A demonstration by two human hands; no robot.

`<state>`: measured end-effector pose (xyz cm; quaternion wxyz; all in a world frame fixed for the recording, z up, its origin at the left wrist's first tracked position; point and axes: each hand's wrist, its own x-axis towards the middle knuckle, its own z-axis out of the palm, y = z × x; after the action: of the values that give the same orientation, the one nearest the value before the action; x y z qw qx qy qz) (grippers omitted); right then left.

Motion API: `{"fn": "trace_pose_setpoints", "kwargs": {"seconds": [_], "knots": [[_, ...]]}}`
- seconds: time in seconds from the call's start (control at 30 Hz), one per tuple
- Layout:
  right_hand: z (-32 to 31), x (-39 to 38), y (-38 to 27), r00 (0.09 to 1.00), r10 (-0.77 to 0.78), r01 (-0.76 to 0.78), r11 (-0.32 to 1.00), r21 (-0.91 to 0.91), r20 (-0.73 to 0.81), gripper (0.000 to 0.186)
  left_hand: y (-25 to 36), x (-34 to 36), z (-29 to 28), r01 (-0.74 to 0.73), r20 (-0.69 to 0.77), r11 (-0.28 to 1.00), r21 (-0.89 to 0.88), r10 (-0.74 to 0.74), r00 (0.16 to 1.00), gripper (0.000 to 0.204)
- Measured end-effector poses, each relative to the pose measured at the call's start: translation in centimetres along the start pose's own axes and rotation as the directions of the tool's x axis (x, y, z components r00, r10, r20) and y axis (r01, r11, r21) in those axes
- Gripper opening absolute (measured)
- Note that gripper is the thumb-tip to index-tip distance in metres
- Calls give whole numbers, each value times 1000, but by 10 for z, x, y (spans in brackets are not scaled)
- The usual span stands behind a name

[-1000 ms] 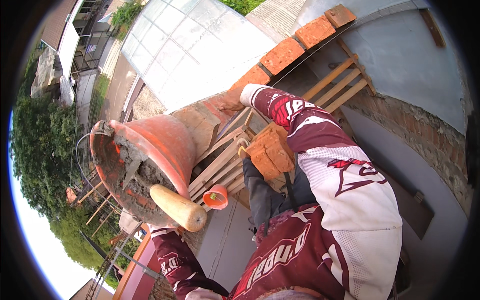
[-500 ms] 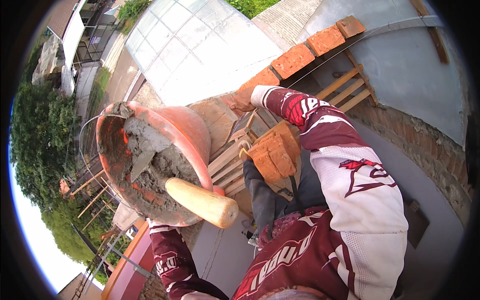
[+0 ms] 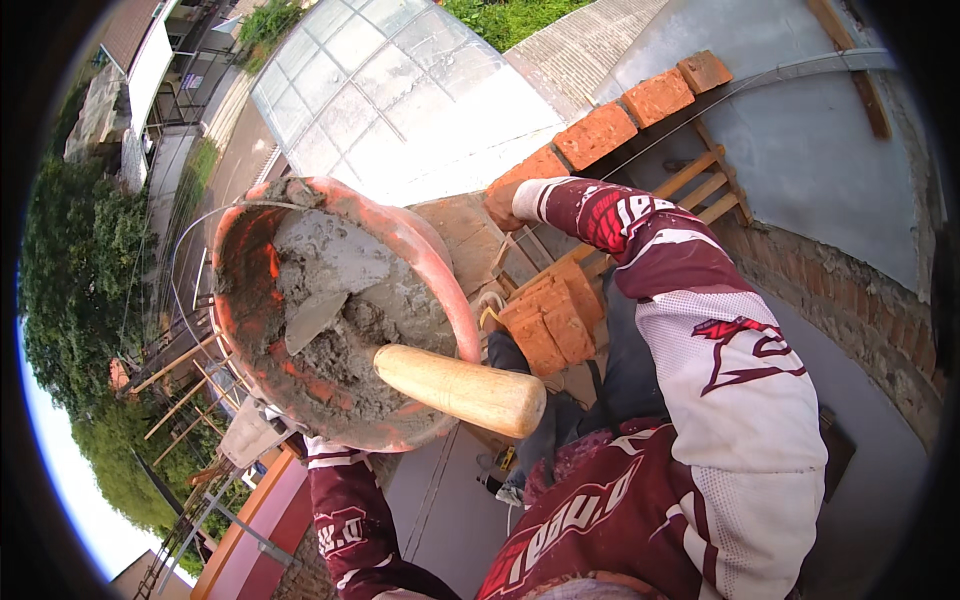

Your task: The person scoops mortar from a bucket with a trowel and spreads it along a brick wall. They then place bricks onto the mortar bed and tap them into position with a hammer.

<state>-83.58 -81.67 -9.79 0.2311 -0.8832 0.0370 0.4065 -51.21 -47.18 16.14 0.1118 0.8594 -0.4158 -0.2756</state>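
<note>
A tilted orange bucket (image 3: 440, 275) of wet grey mortar (image 3: 335, 250) hangs in front of me. A trowel stands in the mortar, its pale wooden handle (image 3: 460, 388) pointing toward me and its blade (image 3: 315, 320) partly buried. My left forearm runs beneath the bucket, which my left hand supports; the bucket hides that hand's fingers. At the near end of a brick row (image 3: 595, 137) is my right hand (image 3: 503, 205), close against the last brick. Its fingers are mostly out of sight, so their grip cannot be made out.
Stacked bricks (image 3: 548, 315) stand by my legs, beside a wooden slatted frame (image 3: 700, 185). A taut string (image 3: 650, 140) follows the brick row. Translucent roof panels (image 3: 390, 90) lie beyond it. Lower left, scaffold poles (image 3: 190, 400) and trees border a drop.
The bucket with its trowel has shifted right and closer to me. My right hand has drawn slightly right, against the end of the brick row.
</note>
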Motion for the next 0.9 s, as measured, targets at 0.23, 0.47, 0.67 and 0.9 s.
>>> {"fn": "trace_pose_setpoints", "kwargs": {"seconds": [0.23, 0.47, 0.67, 0.9], "knots": [[-53, -72, -25, 987, 95, -66, 975, 214, -128, 24, -3, 1, 4, -37, 12, 999, -2, 37, 999, 82], [-32, -52, -10, 976, 172, -119, 936, 331, -136, 34, 4, 9, 5, -48, 49, 998, 30, 47, 998, 85], [-40, -56, 15, 921, 370, -218, 750, 625, -122, 66, 14, 10, -7, -55, 68, 993, 101, 48, 997, 87], [-11, -132, 50, 793, 570, -188, 565, 803, -215, 43, 31, 9, -20, -64, 95, 976, 209, 45, 994, 89]]}}
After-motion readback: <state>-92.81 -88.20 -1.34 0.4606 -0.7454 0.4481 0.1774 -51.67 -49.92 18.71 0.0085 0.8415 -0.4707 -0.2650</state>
